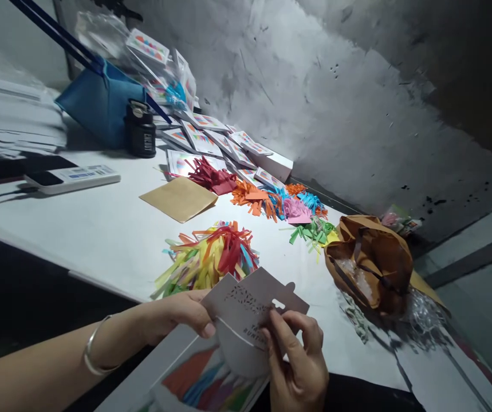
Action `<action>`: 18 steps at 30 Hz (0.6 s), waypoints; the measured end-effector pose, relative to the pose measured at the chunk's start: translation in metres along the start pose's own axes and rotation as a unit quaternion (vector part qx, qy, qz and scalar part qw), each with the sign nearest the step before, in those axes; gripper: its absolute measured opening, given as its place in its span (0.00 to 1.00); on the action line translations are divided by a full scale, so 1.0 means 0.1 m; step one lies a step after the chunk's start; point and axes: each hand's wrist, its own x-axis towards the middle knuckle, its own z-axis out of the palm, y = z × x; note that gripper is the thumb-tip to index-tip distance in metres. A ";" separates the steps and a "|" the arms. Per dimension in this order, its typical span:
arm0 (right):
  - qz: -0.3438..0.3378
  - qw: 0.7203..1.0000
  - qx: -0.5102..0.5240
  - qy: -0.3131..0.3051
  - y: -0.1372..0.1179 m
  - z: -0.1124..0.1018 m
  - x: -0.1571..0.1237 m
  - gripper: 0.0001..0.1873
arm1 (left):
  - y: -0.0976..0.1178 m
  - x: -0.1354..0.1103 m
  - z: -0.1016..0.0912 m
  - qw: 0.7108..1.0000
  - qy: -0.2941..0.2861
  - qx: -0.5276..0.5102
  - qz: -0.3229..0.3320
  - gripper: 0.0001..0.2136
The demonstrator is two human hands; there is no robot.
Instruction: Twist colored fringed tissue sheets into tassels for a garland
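A printed cardboard package (241, 355) is tilted in front of me, with a cut-out hang hole at its top flap and a picture of coloured tassels below. Part of its lettering shows, ending in "BUNTI". My left hand (177, 315), a silver bangle on its wrist, grips the package's left edge with the thumb on the front. At the right of the flap, the fingers of my right hand (299, 355) are closed on the card near the hang hole. Just beyond the package lies a heap of multicoloured paper tassels (215, 257).
Bundles of tassels (256, 197) and a gold envelope-like sheet (180, 198) lie on the white table (112, 229). Behind are stacked packages (205, 137), a black bottle (141, 129) and a blue bag (99, 103). A power bank (74, 178) sits left; a brown bag (370, 263) stands right.
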 end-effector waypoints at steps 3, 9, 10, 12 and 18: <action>0.024 0.999 0.029 -0.007 0.04 -0.03 0.02 0.19 | -0.09 0.07 -0.11 0.997 -0.032 -0.065 -0.027 0.28; 0.083 0.994 0.069 -0.003 0.13 0.00 0.05 0.11 | -0.06 0.07 -0.12 0.996 0.046 -0.054 -0.050 0.23; 0.082 0.994 0.066 0.000 0.14 0.01 0.05 0.11 | -0.03 0.07 -0.09 0.995 0.064 -0.045 -0.058 0.22; 0.062 0.997 0.048 0.004 0.16 0.02 0.05 0.13 | 0.04 0.07 -0.04 0.992 0.100 -0.020 -0.079 0.17; 0.021 0.999 0.026 -0.011 0.19 0.02 0.08 0.16 | 0.12 0.14 -0.01 0.987 0.100 0.075 -0.106 0.11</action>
